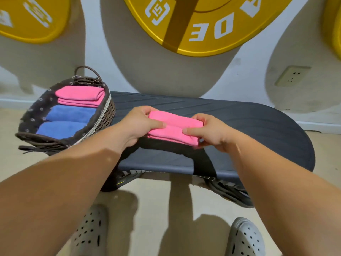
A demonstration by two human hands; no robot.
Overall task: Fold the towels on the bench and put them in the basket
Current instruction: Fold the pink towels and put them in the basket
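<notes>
A folded pink towel [175, 127] is held just above the dark grey bench [258, 130], near its middle. My left hand [142, 122] grips the towel's left end and my right hand [208, 133] grips its right end. At the bench's left end stands a dark wicker basket [103, 115] with a patterned liner. Inside it lie a folded pink towel [81, 96] at the far end and two folded blue towels [71, 113] [59, 129] nearer to me.
Large yellow weight plates [203, 24] lean on the white wall behind the bench. A wall socket [291, 75] is at the right. My two grey perforated clogs [90, 231] stand on the beige floor in front of the bench.
</notes>
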